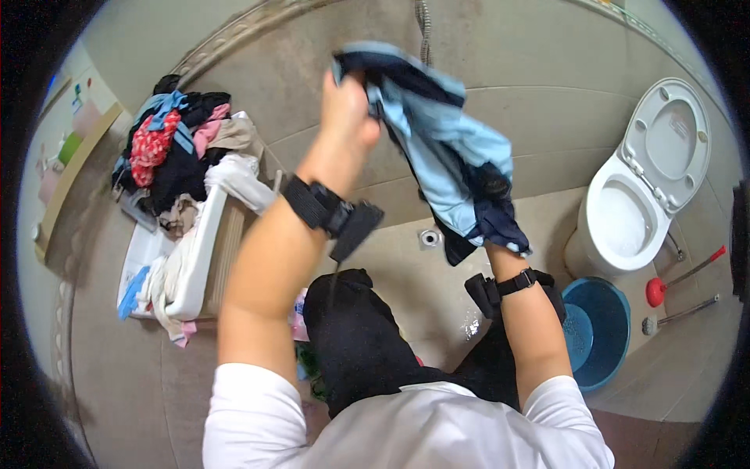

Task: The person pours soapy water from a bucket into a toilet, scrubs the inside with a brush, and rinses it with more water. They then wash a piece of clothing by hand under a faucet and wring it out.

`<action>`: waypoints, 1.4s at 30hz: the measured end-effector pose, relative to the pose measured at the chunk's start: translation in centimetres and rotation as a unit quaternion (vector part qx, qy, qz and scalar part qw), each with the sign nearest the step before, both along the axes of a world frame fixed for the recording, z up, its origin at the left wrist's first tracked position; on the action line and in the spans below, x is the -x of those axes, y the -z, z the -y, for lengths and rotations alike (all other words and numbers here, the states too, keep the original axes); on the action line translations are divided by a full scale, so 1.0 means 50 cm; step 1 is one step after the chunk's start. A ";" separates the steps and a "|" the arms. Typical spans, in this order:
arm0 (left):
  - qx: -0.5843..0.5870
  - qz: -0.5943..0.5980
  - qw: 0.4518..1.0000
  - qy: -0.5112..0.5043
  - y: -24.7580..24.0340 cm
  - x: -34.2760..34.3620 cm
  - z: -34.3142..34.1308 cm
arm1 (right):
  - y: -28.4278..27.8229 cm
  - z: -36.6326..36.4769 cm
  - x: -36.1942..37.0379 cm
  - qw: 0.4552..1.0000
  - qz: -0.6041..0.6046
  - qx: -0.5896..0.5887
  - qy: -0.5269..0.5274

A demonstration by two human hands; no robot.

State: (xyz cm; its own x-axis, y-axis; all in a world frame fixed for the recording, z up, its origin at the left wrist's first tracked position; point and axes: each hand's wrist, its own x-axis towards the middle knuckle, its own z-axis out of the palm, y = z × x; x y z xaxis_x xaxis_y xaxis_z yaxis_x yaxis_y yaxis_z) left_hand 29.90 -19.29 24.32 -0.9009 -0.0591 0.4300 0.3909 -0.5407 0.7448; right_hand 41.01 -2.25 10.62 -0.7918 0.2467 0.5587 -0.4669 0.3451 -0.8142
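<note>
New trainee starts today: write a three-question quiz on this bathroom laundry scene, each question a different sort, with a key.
1. True or false: both hands hold the blue garment up in the air.
2. Which stands nearest the toilet? A) blue bucket B) pile of clothes C) white tub
3. Fill in: the red-headed plunger lies on the ____.

Key: 1 true: the left hand grips its top, and the right hand, mostly hidden, holds its lower end. 2 A. 3 floor.
</note>
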 end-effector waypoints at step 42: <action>-0.274 0.426 0.785 0.357 0.632 0.348 -0.194 | -0.037 -0.081 0.614 0.915 0.121 -0.384 -0.024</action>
State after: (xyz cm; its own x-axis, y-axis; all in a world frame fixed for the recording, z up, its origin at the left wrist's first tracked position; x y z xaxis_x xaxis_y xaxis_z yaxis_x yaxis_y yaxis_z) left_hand 12.48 -9.61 -7.30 -0.7353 0.6262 -0.2592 -0.6711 -0.7260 0.1500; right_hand 10.33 1.79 12.45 -0.9145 -0.1837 0.3604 -0.3354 0.8423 -0.4219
